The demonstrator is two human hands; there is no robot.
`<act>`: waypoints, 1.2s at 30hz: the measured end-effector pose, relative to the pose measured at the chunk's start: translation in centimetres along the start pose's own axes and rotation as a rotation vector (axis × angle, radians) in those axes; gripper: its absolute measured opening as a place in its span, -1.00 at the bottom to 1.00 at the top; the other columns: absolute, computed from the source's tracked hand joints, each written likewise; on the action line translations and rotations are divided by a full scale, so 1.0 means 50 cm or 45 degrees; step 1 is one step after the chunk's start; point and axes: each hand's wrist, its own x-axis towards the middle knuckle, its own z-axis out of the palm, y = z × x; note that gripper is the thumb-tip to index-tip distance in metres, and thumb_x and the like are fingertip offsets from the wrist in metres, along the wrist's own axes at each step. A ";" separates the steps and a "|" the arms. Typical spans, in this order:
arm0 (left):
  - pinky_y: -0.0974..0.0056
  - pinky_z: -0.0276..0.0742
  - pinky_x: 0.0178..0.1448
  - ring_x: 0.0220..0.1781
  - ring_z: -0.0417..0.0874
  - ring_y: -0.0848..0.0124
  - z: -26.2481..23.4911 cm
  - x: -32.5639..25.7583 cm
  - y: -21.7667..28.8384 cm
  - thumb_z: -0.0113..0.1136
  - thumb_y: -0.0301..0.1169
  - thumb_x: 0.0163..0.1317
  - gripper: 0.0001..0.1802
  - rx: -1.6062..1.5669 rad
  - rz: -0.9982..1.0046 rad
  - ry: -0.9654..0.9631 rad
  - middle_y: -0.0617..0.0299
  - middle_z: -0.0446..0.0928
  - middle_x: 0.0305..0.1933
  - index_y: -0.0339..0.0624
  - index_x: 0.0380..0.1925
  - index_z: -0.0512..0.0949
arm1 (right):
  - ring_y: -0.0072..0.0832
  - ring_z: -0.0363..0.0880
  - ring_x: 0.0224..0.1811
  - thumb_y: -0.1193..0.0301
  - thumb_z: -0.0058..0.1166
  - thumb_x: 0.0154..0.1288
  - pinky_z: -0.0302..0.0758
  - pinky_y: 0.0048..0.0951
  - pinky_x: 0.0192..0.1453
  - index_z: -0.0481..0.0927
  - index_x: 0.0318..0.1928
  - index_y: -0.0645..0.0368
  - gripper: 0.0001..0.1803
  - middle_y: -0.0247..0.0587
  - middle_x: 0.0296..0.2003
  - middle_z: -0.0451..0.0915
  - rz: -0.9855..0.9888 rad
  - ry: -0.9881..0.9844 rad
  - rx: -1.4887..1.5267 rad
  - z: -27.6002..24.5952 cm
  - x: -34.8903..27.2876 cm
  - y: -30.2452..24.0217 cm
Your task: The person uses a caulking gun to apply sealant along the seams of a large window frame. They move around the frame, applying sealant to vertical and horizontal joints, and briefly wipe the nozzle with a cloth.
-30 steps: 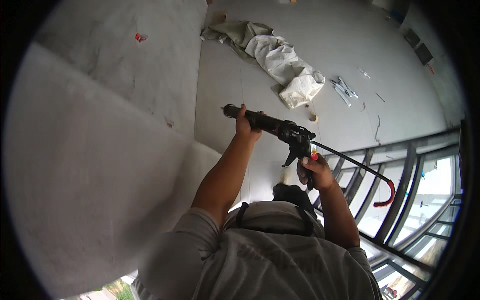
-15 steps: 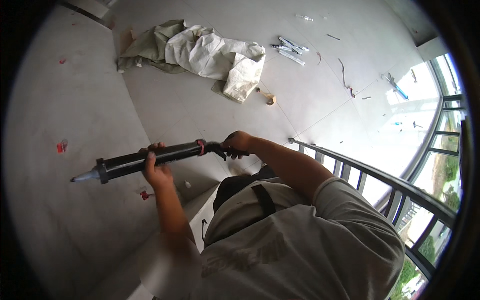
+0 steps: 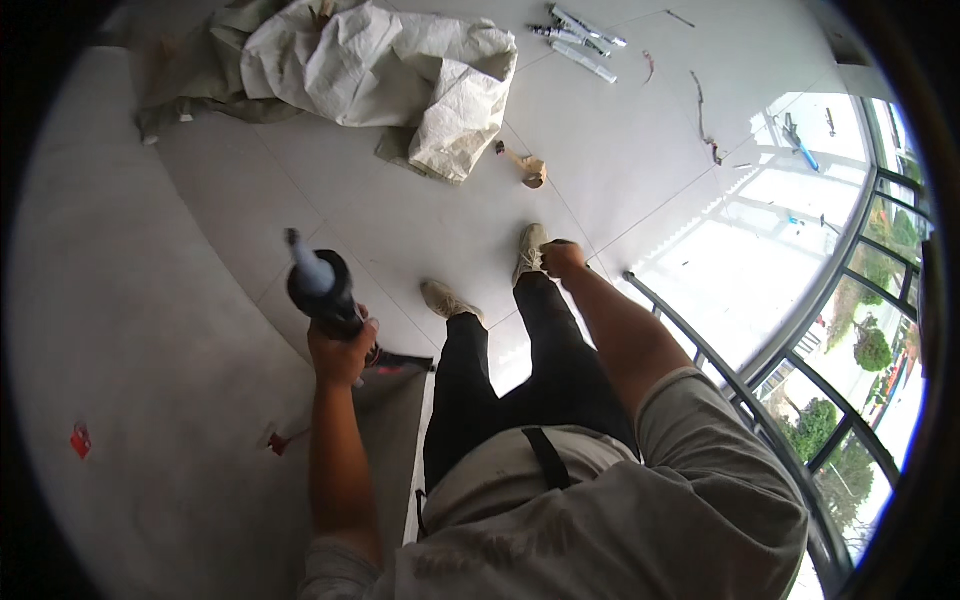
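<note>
My left hand (image 3: 340,352) grips a black caulking gun (image 3: 322,290) around its barrel, held upright with the grey nozzle pointing up toward the camera. My right hand (image 3: 562,258) is a closed fist hanging free beside my right leg, with nothing visible in it. My two shoes stand on the pale tiled floor (image 3: 620,150) below the hands.
A crumpled white sack (image 3: 400,70) lies on the floor ahead. Several sealant tubes (image 3: 580,35) lie further back. A small brown object (image 3: 530,170) sits near the sack. A grey wall (image 3: 130,400) rises on my left. A dark curved railing (image 3: 780,430) and glazing run along my right.
The caulking gun has swung from lying across in both hands to upright in my left hand alone. My right hand has let go and dropped to my side.
</note>
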 end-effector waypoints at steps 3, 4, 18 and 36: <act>0.24 0.61 -0.18 -0.30 0.66 0.44 0.047 0.065 -0.064 0.47 -0.51 0.01 -0.56 0.229 -0.215 -0.011 0.24 0.62 -0.34 -0.25 -0.10 0.52 | -0.43 0.66 -0.46 0.31 0.22 0.36 0.56 -0.36 -0.46 0.60 -0.37 0.13 -0.81 -0.28 -0.46 0.63 0.153 0.027 0.452 -0.054 0.138 -0.043; 0.21 0.61 -0.17 -0.29 0.66 0.42 0.059 0.088 -0.096 0.47 -0.49 -0.02 -0.55 0.369 -0.222 -0.031 0.23 0.61 -0.33 -0.24 -0.10 0.51 | -0.44 0.65 -0.47 0.30 0.20 0.36 0.56 -0.37 -0.46 0.59 -0.38 0.12 -0.80 -0.30 -0.47 0.62 0.153 0.073 0.364 -0.060 0.215 -0.047; 0.15 0.58 -0.08 -0.21 0.66 0.32 0.145 0.225 -0.440 0.48 -0.40 -0.11 -0.55 0.646 -0.641 -0.174 0.16 0.60 -0.28 -0.18 -0.16 0.54 | -0.35 0.68 0.05 -0.02 0.36 0.21 0.58 -0.27 0.15 0.71 0.07 0.17 -0.41 -0.12 0.04 0.71 0.328 0.238 -0.168 -0.008 0.852 -0.105; 0.12 0.60 -0.10 -0.33 0.70 0.17 0.182 0.164 0.175 0.43 -0.34 -0.08 -0.59 0.862 -0.173 -0.247 0.04 0.63 -0.40 -0.24 -0.23 0.52 | -0.41 0.55 0.02 0.21 0.03 0.49 0.41 -0.31 0.08 0.58 0.17 0.01 -0.66 -0.31 0.09 0.63 -0.509 -1.035 2.061 -0.152 -0.207 -0.519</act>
